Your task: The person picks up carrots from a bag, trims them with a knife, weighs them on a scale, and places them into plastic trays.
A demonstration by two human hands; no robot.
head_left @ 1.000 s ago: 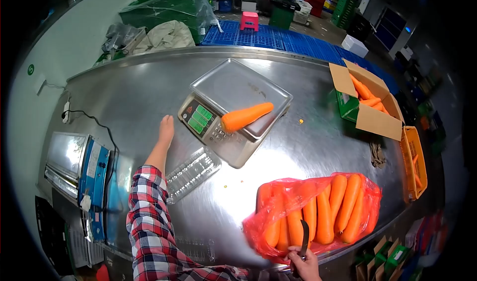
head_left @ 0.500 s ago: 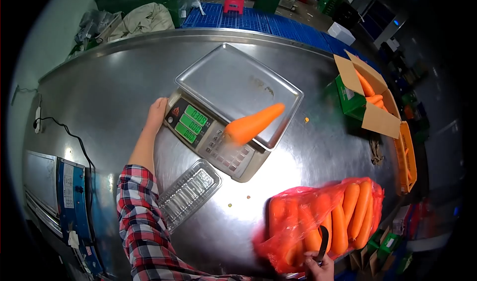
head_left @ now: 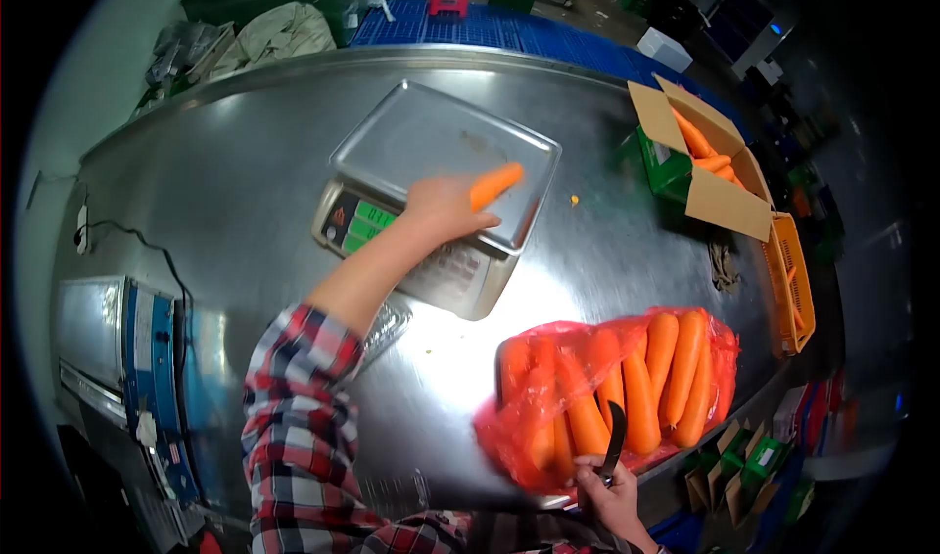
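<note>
My left hand (head_left: 441, 207) reaches over the scale (head_left: 460, 278) and is closed round the thick end of a carrot (head_left: 497, 186); motion blurs the fingers. The carrot's other end points right, above the scale's metal pan (head_left: 431, 123). My forearm covers part of the green display. In my right hand (head_left: 609, 490) is a knife (head_left: 615, 438) with a dark, curved blade pointing up. The blade is in front of the carrots (head_left: 641, 402) in an open red plastic bag (head_left: 524, 446). A clear plastic tray (head_left: 387, 327) is partly hidden under my left arm.
At the right stand an open cardboard box (head_left: 727, 207) of carrots and an orange crate (head_left: 789, 290). A crumpled dark glove-like item (head_left: 723, 265) lies between box and bag. A blue-sided device (head_left: 152, 358) with a cable is at the left. A small orange scrap (head_left: 575, 201) lies right of the scale.
My left hand has gone from the scale's left side to the carrot and taken hold of it. The carrot now sits farther back over the pan. My right hand still holds the knife.
</note>
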